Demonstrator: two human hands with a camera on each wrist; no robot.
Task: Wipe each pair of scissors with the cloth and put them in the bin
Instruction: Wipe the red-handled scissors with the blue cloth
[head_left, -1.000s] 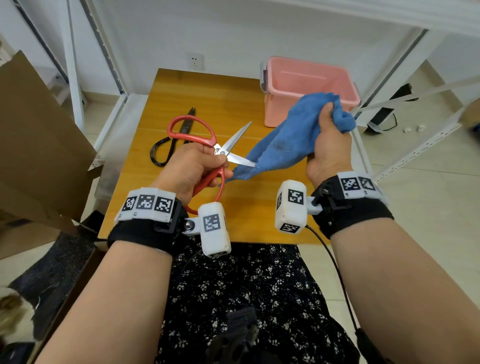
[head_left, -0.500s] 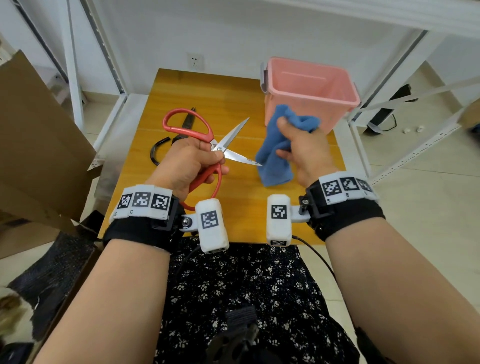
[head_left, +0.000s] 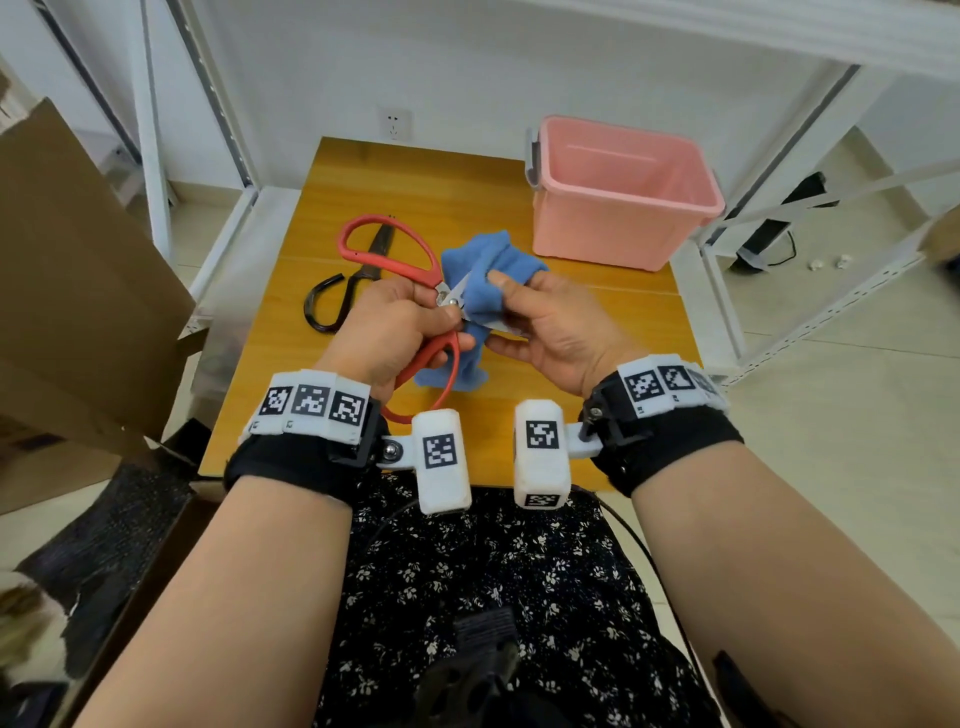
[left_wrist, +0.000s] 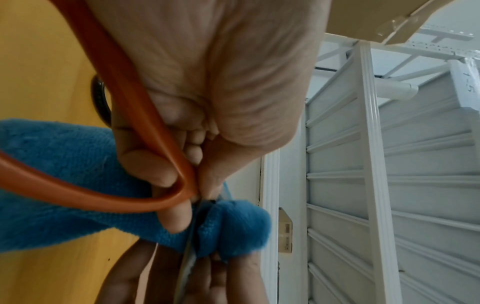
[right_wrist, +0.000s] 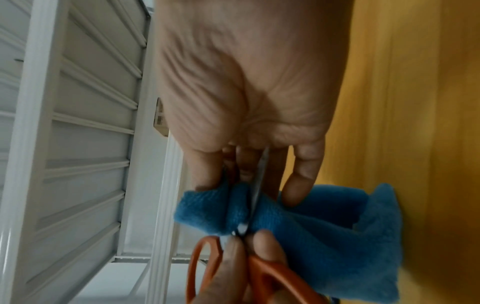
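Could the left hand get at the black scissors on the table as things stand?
Probably not yet: the left hand grips the red scissors. The black scissors lie uncovered on the table just beyond its knuckles.

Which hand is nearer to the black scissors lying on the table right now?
Left. The left hand, holding the red scissors, is just beside the black scissors. The right hand, holding the cloth, is farther off, toward the bin.

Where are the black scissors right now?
In the head view the black scissors lie on the wooden table, on the left side, just behind the left hand and partly hidden by the red scissors.
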